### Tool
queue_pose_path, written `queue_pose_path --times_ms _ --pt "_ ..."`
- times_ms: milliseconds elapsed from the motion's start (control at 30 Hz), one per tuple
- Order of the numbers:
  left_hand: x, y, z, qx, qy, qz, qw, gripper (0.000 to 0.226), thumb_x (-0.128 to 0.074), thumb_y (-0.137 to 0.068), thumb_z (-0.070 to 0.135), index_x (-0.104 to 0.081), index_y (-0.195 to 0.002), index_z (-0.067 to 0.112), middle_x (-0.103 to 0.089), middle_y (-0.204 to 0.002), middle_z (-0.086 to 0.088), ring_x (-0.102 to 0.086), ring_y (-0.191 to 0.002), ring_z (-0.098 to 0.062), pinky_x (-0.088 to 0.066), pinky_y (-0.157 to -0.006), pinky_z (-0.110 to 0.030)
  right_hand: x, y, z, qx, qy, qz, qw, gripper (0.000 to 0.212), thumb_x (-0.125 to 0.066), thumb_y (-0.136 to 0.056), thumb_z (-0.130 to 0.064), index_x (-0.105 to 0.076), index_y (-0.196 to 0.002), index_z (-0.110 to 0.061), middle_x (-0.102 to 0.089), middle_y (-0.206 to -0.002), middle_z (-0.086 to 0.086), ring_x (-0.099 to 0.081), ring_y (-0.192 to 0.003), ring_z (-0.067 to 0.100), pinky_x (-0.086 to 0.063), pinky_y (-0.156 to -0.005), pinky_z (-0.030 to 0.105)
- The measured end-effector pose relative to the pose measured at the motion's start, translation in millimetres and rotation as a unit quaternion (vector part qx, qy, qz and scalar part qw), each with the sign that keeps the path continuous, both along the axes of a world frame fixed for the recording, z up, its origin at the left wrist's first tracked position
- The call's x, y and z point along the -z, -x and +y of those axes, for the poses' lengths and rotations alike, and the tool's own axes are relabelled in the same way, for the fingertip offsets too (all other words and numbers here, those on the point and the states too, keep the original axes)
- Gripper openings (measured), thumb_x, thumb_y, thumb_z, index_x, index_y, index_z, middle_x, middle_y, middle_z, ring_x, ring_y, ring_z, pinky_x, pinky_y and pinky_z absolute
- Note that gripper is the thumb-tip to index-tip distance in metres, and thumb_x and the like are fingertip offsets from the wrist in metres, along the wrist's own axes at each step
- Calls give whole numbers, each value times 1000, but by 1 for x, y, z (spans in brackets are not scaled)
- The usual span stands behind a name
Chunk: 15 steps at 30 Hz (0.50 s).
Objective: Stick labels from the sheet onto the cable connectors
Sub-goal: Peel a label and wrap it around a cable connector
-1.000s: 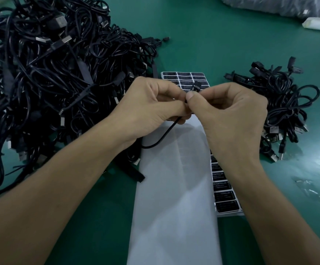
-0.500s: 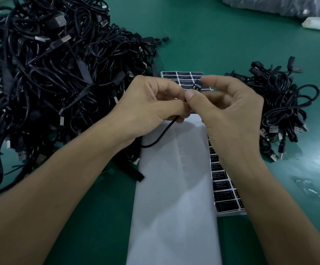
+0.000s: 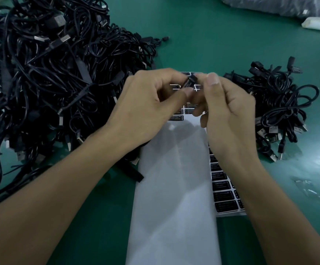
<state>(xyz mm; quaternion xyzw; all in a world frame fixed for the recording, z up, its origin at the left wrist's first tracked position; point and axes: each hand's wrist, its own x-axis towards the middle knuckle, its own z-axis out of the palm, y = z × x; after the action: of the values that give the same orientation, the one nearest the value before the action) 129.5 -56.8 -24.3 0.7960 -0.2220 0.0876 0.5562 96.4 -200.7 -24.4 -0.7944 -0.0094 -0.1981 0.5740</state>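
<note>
Left grip point(image 3: 147, 108) and right grip point(image 3: 230, 115) pinch one connector point(image 3: 190, 82) (blurred) over label sheet point(image 3: 224, 196).

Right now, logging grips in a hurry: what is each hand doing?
Left hand: pinches the black connector.
Right hand: curled beside it; grip cannot be told.

The black cable connector point(image 3: 190, 82) sits at upper centre of the frame, tilted and motion-blurred, pinched by the left hand point(image 3: 151, 104) above the label sheet point(image 3: 174, 188). The sheet lies flat from centre to the bottom edge. Its left portion is bare white backing; black rectangular labels point(image 3: 223, 196) remain along its right side and top.
</note>
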Motion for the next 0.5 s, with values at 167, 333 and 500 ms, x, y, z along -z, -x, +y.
queue_pose_path --times_ms 167,333,500 --pt "-6 -2 3 -16 50 -63 997 14 -62 -98 17 -57 -88 26 -65 -72 -11 -62 -65 -24 -47 -61 -23 -1 6 10 -100 115 11 988 30 -56 -87 -40 -72 -99 -18 -67 -78 -11 -59 -73 5 -47 -68 23" --pt "-14 1 3 19 175 -42 984 19 -54 -102 4 -50 -88 16 -67 -70 -10 -69 -67 -5 -50 -66 -17 9 8 14 -146 256 51 954 39 -76 -77 -45 -73 -107 -22 -62 -95 -7 -54 -92 13 -42 -76 27" --pt "-14 2 1 34 261 31 964 15 -51 -104 5 -51 -91 12 -75 -73 2 -72 -69 -10 -51 -64 -17 12 6 21 -154 222 5 963 10 -71 -86 -27 -70 -79 -20 -58 -84 0 -52 -76 13 -43 -69 28"
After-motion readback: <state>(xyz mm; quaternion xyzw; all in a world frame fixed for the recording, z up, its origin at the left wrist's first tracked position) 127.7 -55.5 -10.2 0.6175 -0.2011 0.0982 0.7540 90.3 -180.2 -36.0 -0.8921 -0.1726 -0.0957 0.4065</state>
